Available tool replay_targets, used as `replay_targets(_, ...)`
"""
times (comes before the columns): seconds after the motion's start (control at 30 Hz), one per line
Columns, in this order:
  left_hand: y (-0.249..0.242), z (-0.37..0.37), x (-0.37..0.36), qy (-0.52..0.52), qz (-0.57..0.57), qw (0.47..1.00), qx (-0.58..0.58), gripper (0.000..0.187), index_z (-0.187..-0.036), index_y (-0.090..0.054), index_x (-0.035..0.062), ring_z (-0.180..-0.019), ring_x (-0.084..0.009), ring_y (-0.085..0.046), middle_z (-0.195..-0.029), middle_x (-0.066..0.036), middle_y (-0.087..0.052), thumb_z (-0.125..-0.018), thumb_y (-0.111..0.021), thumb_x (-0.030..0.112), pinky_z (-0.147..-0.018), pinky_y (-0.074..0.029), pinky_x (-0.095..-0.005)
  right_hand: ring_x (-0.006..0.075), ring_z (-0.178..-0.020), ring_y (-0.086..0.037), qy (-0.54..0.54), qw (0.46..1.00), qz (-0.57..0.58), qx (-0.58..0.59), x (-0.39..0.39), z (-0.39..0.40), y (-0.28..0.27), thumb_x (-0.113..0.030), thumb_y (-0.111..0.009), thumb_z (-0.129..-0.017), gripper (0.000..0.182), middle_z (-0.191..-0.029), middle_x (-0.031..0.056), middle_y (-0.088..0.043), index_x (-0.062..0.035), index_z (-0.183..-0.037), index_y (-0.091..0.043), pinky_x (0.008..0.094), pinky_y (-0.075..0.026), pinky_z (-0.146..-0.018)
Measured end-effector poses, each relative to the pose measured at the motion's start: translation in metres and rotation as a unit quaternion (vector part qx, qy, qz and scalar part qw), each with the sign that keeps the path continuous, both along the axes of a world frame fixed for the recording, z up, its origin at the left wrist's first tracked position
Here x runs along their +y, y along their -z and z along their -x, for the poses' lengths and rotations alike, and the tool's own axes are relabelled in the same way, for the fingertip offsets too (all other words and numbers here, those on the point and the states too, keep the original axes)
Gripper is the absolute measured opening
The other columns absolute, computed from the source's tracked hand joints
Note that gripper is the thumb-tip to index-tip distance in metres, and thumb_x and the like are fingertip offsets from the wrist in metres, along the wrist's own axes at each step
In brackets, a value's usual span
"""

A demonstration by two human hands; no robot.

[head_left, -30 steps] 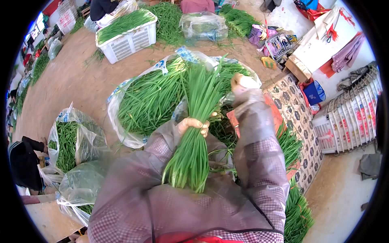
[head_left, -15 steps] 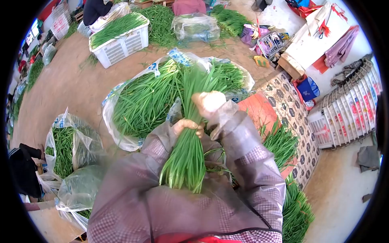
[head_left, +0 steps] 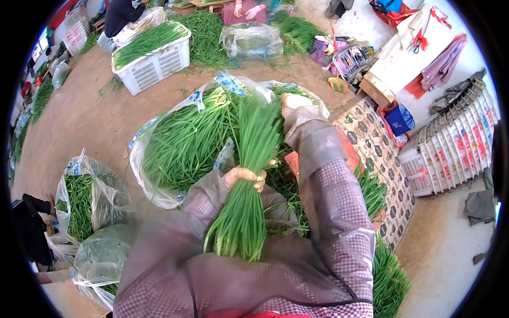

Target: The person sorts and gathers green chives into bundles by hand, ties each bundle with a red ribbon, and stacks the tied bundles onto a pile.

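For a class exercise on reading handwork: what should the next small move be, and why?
Probably bring the nearby right grip to the top of the green bunch and gather it: it fans out above the left grip, which holds it.

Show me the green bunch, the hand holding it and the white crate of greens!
Green bunch (head_left: 238, 217), head view: its lower part.
Left hand (head_left: 239, 175), head view: its middle.
White crate (head_left: 152, 73), head view: side wall.

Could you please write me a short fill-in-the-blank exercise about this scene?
1. The bunch of chives is gripped by one hand, the ____ one.
2. The crate heaped with greens is coloured ____.
3. The sleeves beneath the see-through cover have a ____ pattern.

Missing words: left; white; checked.
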State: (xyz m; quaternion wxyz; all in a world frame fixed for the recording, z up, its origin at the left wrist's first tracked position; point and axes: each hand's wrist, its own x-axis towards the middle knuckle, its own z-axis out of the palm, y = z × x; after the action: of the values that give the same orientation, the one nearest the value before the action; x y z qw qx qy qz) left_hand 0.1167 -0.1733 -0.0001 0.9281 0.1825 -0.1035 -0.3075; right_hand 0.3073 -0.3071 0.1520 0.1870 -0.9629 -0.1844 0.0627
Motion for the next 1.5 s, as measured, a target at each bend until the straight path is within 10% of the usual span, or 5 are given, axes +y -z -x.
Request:
replay_targets(0.5, 0.006, 0.000, 0.001, -0.006, 0.036, 0.999, -0.006, 0.073, -0.137, -0.036, 0.0064, -0.073, -0.0153, -0.053, -0.083, -0.002, -0.051, -0.070, -0.064, 0.009, -0.074, -0.043, -0.0316, 0.0237, -0.104, -0.061, 0.115, 0.983, 0.143, 0.004, -0.099, -0.030, 0.013, -0.033, -0.062, -0.084, 0.030, -0.108, 0.0126, -0.065, -0.0151, -0.108, -0.066, 0.0314, -0.048, -0.085)
replay_targets(0.73, 0.005, 0.004, -0.004, 0.004, 0.031, 0.999, 0.026, 0.071, -0.137, -0.037, 0.0063, -0.073, -0.0161, -0.053, -0.083, -0.003, -0.052, -0.071, -0.062, 0.009, -0.075, -0.043, -0.0319, 0.0275, -0.135, -0.034, -0.130, 0.985, 0.009, 0.117, -0.096, 0.036, 0.065, -0.025, -0.074, -0.075, 0.107, -0.147, 0.0180, -0.031, -0.0161, -0.149, 0.002, 0.0311, -0.033, -0.105)
replay_targets(0.97, 0.006, 0.003, -0.006, 0.006, 0.045, 0.999, -0.016, 0.070, -0.137, -0.038, 0.0057, -0.073, -0.0157, -0.052, -0.083, -0.002, -0.051, -0.071, -0.062, 0.010, -0.074, -0.043, -0.0315, 0.0276, -0.079, -0.065, 0.011, 0.995, -0.060, -0.077, -0.063, 0.000, 0.130, -0.025, -0.053, -0.086, 0.023, -0.079, 0.0139, -0.066, -0.0062, -0.088, -0.067, 0.0375, -0.049, -0.069)
replay_targets(1.27, 0.000, -0.004, 0.006, -0.013, 0.029, 0.999, -0.033, 0.065, -0.134, -0.039, 0.0051, -0.078, -0.0169, -0.054, -0.087, -0.003, -0.052, -0.073, -0.063, 0.011, -0.079, -0.046, -0.0353, 0.0296, -0.126, -0.043, -0.040, 0.980, -0.083, 0.179, -0.112, 0.044, 0.130, -0.042, -0.068, -0.081, 0.092, -0.137, 0.0224, -0.042, 0.0001, -0.145, -0.018, 0.0402, -0.038, -0.100)
replay_targets(1.5, -0.035, -0.008, -0.015, -0.096, -0.031, 0.994, -0.051, 0.059, -0.129, -0.046, 0.0037, -0.093, -0.0198, -0.057, -0.100, -0.007, -0.057, -0.073, -0.063, 0.013, -0.089, -0.046, -0.0345, 0.0136, -0.117, -0.044, -0.018, 0.594, -0.698, 0.400, -0.038, 0.188, 0.108, -0.018, -0.063, -0.089, 0.063, -0.129, 0.0031, -0.045, -0.0092, -0.141, -0.030, 0.0282, -0.035, -0.100)
